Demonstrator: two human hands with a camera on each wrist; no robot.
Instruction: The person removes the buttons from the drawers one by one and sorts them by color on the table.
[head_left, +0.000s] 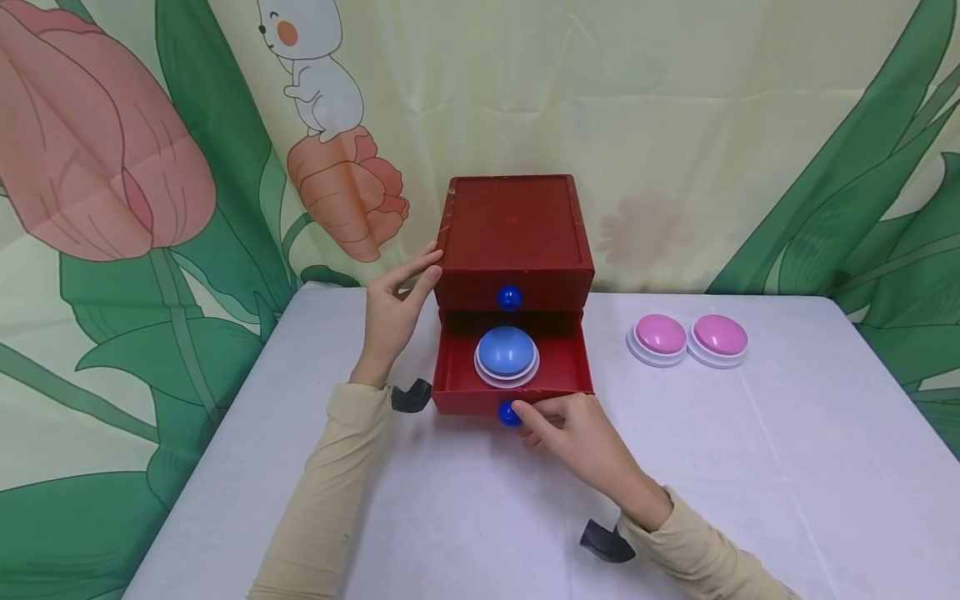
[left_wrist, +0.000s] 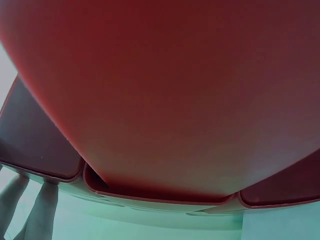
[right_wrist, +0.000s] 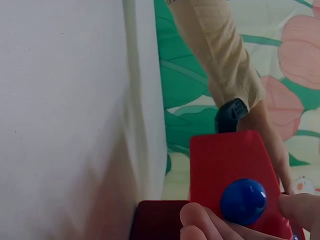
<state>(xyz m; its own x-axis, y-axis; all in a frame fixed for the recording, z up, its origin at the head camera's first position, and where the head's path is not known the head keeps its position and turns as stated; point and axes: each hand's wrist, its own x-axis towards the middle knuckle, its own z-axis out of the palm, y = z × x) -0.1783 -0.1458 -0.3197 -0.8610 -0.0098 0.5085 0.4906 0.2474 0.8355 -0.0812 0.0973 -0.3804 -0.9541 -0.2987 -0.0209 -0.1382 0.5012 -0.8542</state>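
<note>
A dark red two-drawer cabinet stands at the table's back edge. Its lower drawer is pulled out, with a blue-domed, white-based push button inside. The upper drawer is closed and has a blue knob. My right hand pinches the lower drawer's blue knob between thumb and fingers. Against the cabinet's left side my left hand rests with fairly straight fingers. The red cabinet wall fills most of the left wrist view.
Two pink-domed push buttons, one left of the other, sit on the white-covered table to the cabinet's right. A printed cloth hangs behind. Black wrist cameras, left and right, stick out beside the sleeves.
</note>
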